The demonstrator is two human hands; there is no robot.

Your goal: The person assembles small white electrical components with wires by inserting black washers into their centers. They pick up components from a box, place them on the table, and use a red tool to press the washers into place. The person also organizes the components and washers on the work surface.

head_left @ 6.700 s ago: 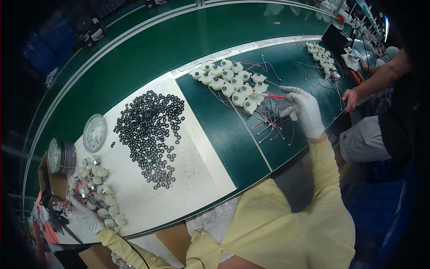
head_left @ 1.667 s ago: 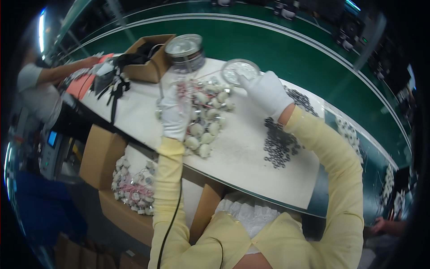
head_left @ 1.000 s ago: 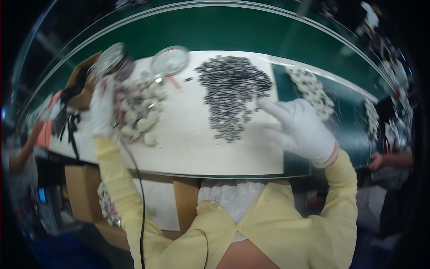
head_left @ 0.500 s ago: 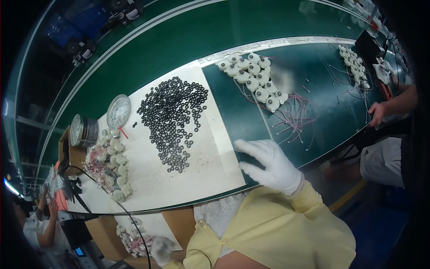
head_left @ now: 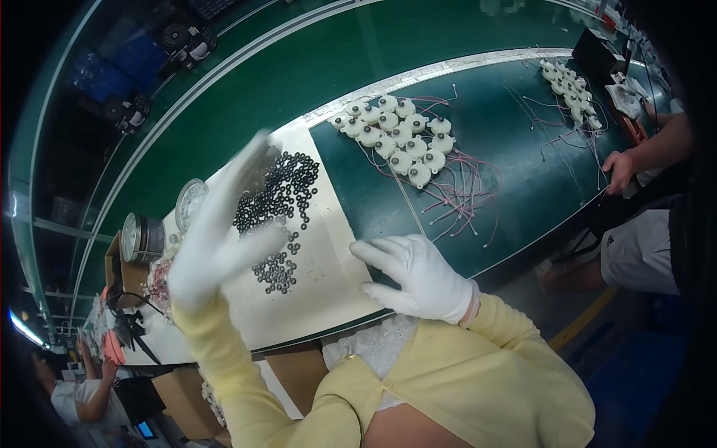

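Note:
My left hand, in a white glove and blurred by motion, is raised over the pale sheet. Its thumb stands apart from the stretched fingers, and I see nothing held. Behind it spreads a heap of small black rings, partly hidden by the hand. My right hand, also gloved, rests with fingers apart where the sheet meets the green tabletop. Farther off sits a cluster of round white motor-like housings with dark centres. Their pink and white wires trail toward me.
Two round tins and more wired white parts are at the left. An opened cardboard box is below the table edge. At the right, a co-worker's hand is near another group of white housings.
My left hand has risen from the box below the table to above the rings. A pale blur beside the cluster is gone; a white housing now shows at its right side.

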